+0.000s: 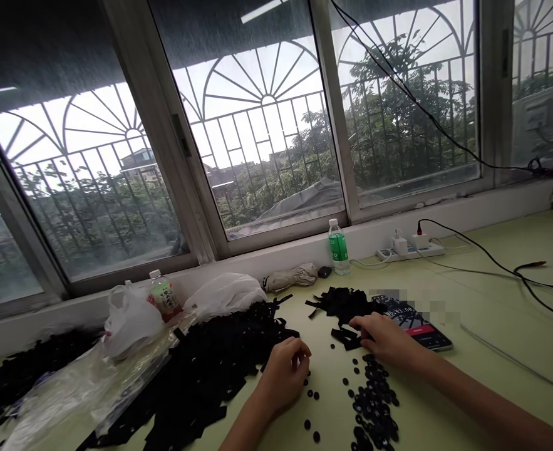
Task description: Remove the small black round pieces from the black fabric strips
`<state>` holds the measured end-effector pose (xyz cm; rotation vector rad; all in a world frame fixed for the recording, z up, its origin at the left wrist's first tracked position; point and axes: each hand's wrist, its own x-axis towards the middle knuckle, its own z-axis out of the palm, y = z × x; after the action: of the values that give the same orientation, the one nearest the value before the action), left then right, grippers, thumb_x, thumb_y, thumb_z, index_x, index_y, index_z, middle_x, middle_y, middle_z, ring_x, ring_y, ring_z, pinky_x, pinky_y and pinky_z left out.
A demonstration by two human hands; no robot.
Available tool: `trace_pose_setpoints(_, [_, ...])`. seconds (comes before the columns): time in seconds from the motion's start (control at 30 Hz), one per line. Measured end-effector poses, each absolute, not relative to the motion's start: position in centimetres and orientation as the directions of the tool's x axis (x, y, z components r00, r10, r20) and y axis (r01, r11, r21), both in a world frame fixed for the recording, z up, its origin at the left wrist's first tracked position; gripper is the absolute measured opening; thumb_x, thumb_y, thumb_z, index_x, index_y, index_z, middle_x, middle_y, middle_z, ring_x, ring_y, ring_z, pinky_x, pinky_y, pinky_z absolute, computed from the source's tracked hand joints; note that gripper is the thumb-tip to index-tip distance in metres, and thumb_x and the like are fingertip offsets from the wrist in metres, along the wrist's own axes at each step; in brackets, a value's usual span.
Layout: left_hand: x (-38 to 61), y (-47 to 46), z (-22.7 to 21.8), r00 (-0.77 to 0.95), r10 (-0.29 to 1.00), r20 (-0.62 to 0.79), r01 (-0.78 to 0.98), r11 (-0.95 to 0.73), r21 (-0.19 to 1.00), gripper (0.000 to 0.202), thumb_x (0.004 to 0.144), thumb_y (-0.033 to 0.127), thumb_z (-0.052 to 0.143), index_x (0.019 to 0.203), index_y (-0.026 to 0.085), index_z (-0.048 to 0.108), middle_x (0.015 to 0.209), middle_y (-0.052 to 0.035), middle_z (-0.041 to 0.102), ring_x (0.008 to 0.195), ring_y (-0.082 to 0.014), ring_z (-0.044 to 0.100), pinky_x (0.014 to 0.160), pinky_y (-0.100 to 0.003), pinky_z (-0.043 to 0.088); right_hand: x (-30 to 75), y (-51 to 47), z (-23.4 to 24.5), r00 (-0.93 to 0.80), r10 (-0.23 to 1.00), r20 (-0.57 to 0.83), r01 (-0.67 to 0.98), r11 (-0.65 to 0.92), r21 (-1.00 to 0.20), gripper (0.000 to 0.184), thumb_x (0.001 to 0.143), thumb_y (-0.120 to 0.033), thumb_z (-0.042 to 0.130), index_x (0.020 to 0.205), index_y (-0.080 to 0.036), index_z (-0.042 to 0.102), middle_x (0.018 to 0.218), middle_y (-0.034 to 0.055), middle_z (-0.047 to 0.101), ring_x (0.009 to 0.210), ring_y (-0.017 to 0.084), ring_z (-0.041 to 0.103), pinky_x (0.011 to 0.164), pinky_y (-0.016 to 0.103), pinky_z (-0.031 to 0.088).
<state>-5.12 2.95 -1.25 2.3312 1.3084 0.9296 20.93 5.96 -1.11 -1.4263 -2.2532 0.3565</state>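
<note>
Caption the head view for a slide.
Left hand beside a large heap of black strips, right hand by a smaller heap, loose black discs on the green table.

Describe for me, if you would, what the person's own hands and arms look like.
The left hand and right hand are both bare, without gloves. No sleeve shows along the left forearm or right forearm, and no watch, bracelet or ring can be made out.
</note>
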Motion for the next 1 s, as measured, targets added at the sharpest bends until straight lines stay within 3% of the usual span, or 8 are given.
trace_pose_setpoints(0.3, [-6.0, 3.2, -0.9, 0.403, 0.87, 0.282, 0.608, -0.485, 0.628, 0.017, 0.071, 0.007, 0.048, 0.073, 0.014, 0.064, 0.068, -0.001, 0.056, 0.058, -0.0106, 0.048, 0.054, -0.021, 0.036, 21.3, 6.5, -1.2, -0.335, 0.872, 0.357, 0.718, 0.482, -0.503, 0.028, 0.088, -0.018, 0.039, 0.087, -0.017, 0.067, 0.089, 0.0111, 0.063, 0.087, 0.024, 0.058, 0.072, 0.033, 0.046])
trace_pose_setpoints(0.47, [-6.2, 3.1, -0.1, 0.443, 0.884, 0.149, 0.607, -0.418, 0.676, 0.018, 0.069, 0.01, 0.053, 0.074, 0.014, 0.07, 0.072, -0.0023, 0.057, 0.061, -0.0109, 0.049, 0.054, -0.021, 0.037, 21.0, 6.2, -1.0, -0.292, 0.86, 0.418, 0.677, 0.494, -0.545, 0.019, 0.086, -0.02, 0.045, 0.074, -0.02, 0.061, 0.082, 0.008, 0.059, 0.079, 0.023, 0.058, 0.065, 0.032, 0.045])
trace_pose_setpoints(0.67, [-6.2, 3.0, 0.2, 0.462, 0.877, 0.129, 0.615, -0.422, 0.666, 0.015, 0.071, 0.016, 0.056, 0.076, 0.015, 0.071, 0.076, -0.0031, 0.056, 0.061, -0.0108, 0.049, 0.056, -0.021, 0.04, 20.4, 5.9, -0.7, -0.266, 0.849, 0.456, 0.617, 0.514, -0.596, 0.016, 0.087, -0.025, 0.046, 0.079, -0.021, 0.059, 0.079, 0.0062, 0.059, 0.071, 0.02, 0.057, 0.06, 0.03, 0.044])
trace_pose_setpoints(0.8, [-6.1, 3.1, 0.2, 0.452, 0.886, 0.102, 0.648, -0.404, 0.646, 0.011, 0.071, 0.017, 0.057, 0.075, 0.015, 0.068, 0.077, -0.003, 0.057, 0.063, -0.0113, 0.05, 0.057, -0.021, 0.041, 20.0, 5.7, -0.3, -0.192, 0.876, 0.442, 0.438, 0.48, -0.76, 0.017, 0.087, -0.03, 0.046, 0.1, -0.022, 0.053, 0.068, -0.0007, 0.055, 0.058, 0.016, 0.052, 0.052, 0.025, 0.041])
trace_pose_setpoints(0.9, [-6.1, 3.2, 0.0, 0.444, 0.89, 0.106, 0.662, -0.405, 0.63, 0.01, 0.072, 0.018, 0.057, 0.074, 0.015, 0.066, 0.077, -0.0026, 0.057, 0.063, -0.0114, 0.05, 0.056, -0.021, 0.041, 19.7, 5.6, -0.4, -0.133, 0.924, 0.358, 0.299, 0.382, -0.875, 0.019, 0.085, -0.036, 0.048, 0.095, -0.022, 0.056, 0.067, -0.0019, 0.054, 0.054, 0.014, 0.047, 0.049, 0.024, 0.037])
trace_pose_setpoints(1.0, [-6.0, 3.2, -0.3, 0.445, 0.885, 0.138, 0.661, -0.428, 0.616, 0.01, 0.074, 0.018, 0.056, 0.075, 0.015, 0.065, 0.074, -0.0018, 0.057, 0.063, -0.0115, 0.049, 0.055, -0.021, 0.04, 19.4, 5.6, -0.7, -0.102, 0.963, 0.248, 0.212, 0.265, -0.941, 0.023, 0.082, -0.041, 0.052, 0.089, -0.021, 0.061, 0.074, 0.0005, 0.059, 0.062, 0.015, 0.051, 0.054, 0.025, 0.04])
